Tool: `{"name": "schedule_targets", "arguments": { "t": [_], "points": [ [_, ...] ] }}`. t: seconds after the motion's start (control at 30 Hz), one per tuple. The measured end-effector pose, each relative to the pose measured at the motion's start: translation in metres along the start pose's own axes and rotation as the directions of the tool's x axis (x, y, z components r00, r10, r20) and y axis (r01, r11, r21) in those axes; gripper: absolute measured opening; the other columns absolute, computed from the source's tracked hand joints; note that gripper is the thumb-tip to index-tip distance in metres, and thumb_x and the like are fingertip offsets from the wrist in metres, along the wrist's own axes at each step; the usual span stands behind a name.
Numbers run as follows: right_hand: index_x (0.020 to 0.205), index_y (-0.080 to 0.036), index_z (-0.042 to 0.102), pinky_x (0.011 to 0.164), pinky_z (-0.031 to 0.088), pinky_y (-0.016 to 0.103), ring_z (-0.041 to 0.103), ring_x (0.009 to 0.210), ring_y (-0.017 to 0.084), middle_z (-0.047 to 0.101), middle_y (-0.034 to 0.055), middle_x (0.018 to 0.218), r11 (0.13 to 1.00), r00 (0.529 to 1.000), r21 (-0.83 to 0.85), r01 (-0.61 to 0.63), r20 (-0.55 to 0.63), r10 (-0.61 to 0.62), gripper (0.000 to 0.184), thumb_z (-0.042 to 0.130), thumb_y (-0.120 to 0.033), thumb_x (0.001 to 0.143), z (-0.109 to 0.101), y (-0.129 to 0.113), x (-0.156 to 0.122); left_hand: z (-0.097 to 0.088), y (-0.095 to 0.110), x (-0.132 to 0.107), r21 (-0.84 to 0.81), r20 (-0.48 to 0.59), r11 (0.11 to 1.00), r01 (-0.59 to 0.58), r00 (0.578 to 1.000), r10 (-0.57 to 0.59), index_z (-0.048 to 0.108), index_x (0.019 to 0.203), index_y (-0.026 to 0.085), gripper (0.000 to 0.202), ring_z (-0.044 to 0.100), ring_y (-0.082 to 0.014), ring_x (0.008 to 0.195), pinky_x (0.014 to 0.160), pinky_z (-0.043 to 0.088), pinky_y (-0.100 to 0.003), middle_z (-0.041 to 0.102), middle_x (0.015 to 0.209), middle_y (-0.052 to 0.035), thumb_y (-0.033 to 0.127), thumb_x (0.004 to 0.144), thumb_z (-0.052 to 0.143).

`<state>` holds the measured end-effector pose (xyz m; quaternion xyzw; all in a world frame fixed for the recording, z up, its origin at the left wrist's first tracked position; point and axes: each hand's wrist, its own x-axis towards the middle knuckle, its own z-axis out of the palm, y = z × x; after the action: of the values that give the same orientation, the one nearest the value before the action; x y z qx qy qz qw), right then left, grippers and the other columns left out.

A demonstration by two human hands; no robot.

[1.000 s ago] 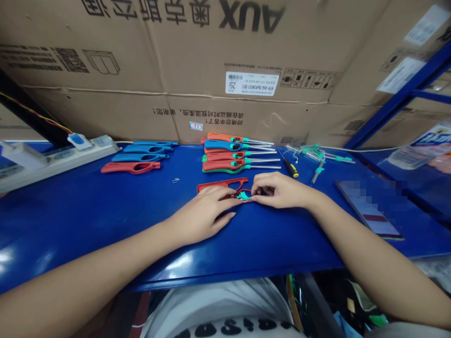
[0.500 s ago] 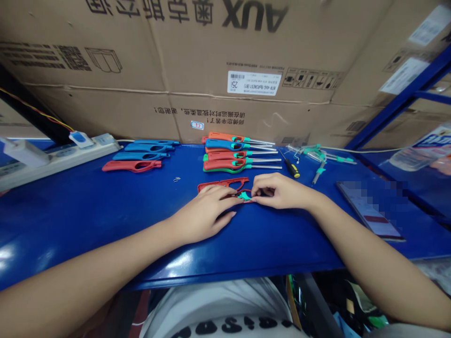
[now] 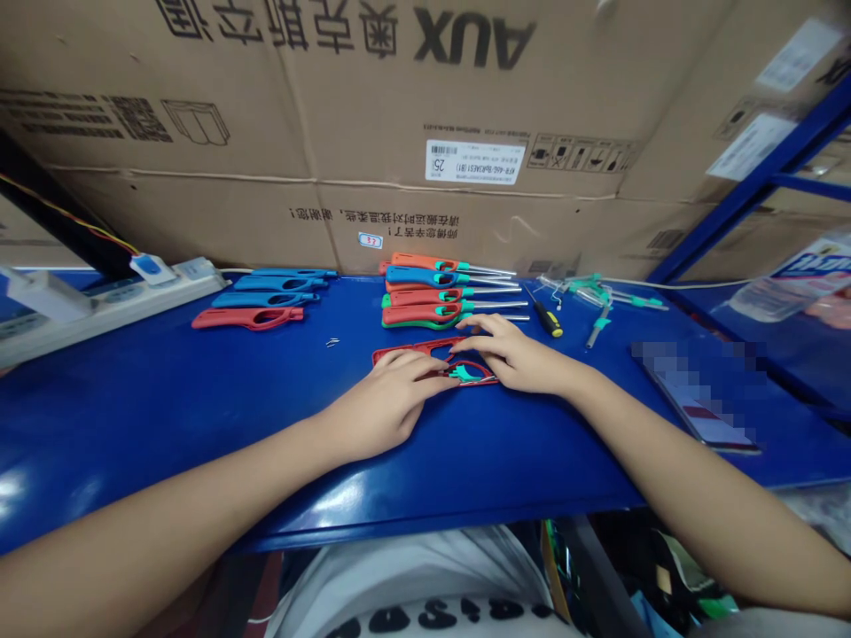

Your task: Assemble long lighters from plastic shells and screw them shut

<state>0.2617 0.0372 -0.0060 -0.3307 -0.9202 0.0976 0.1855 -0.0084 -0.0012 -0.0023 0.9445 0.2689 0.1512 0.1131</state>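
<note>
A red lighter shell (image 3: 405, 352) lies open on the blue table (image 3: 199, 399), with a teal trigger piece (image 3: 465, 376) set in its loop. My left hand (image 3: 386, 399) rests on the shell's left part, fingers pressed together on it. My right hand (image 3: 511, 354) lies over the shell's right end with its fingers stretched out flat, just beyond the teal piece.
Assembled lighters (image 3: 432, 301) are stacked behind the hands. Blue shells (image 3: 279, 283) and a red shell (image 3: 245, 317) lie to the left, beside a power strip (image 3: 113, 297). A screwdriver (image 3: 546, 317), teal nozzle parts (image 3: 598, 292) and a phone (image 3: 698, 390) lie to the right. Cardboard boxes (image 3: 399, 133) wall the back.
My right hand has gone from a pinch at the teal piece to flat, stretched fingers further back over the shell. The left hand has barely moved.
</note>
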Motion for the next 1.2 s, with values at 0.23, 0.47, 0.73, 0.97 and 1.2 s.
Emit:
{"name": "schedule_targets", "arguments": {
  "t": [0.23,0.47,0.73,0.97,1.2],
  "points": [
    [0.093,-0.02,0.063,0.097,0.049,0.043,0.06,0.109,0.024,0.062,0.0116,0.117,0.998,0.998,0.023,-0.065,-0.005,0.065,0.004,0.061,-0.023,0.093,-0.011,-0.001,0.001,-0.001,0.002,-0.001,-0.011,-0.016,1.0,-0.022,1.0,0.022,0.06,0.138,0.028,0.049,0.052,-0.0257,0.128,0.11,0.04,-0.048,0.06,0.137,-0.0078,0.008,0.097,0.043],
    [0.091,-0.019,0.059,0.067,0.05,0.032,0.062,0.069,0.016,0.067,0.0037,0.081,0.959,0.952,0.201,-0.202,-0.188,0.24,0.012,0.059,-0.031,0.094,-0.018,-0.008,0.001,-0.008,-0.003,0.001,0.014,-0.188,0.999,0.037,0.982,-0.033,0.057,0.14,0.026,0.042,0.052,-0.0275,0.131,0.109,0.044,-0.05,0.058,0.14,-0.0107,0.016,0.101,0.043],
    [0.091,-0.02,0.057,0.053,0.053,0.029,0.061,0.052,0.012,0.067,0.0015,0.074,0.614,0.884,0.729,-0.304,-0.025,0.467,0.025,0.065,-0.043,0.088,-0.017,-0.014,0.007,-0.018,-0.012,0.004,0.099,-0.323,0.989,0.11,0.944,-0.072,0.059,0.135,0.021,0.036,0.063,-0.0271,0.118,0.099,0.052,-0.046,0.066,0.13,-0.0119,0.028,0.101,0.052],
    [0.109,-0.019,0.068,0.059,0.053,0.024,0.064,0.069,0.012,0.069,0.0031,0.09,0.795,0.962,0.57,-0.208,-0.028,0.272,0.025,0.066,-0.033,0.089,-0.015,-0.017,0.003,-0.023,-0.011,0.004,-0.004,-0.191,0.992,0.126,0.974,-0.125,0.066,0.12,0.017,0.031,0.07,-0.024,0.107,0.093,0.057,-0.039,0.073,0.116,-0.0097,0.032,0.104,0.044],
    [0.113,-0.019,0.063,0.047,0.054,0.028,0.055,0.045,0.011,0.056,-0.0064,0.059,0.508,0.892,0.792,-0.34,0.1,0.441,0.028,0.065,-0.035,0.089,-0.01,-0.018,0.008,-0.02,-0.009,0.004,0.031,-0.211,0.994,0.108,0.973,-0.099,0.064,0.123,0.02,0.037,0.068,-0.026,0.105,0.09,0.056,-0.039,0.069,0.116,-0.0099,0.044,0.095,0.064]
  ]
}}
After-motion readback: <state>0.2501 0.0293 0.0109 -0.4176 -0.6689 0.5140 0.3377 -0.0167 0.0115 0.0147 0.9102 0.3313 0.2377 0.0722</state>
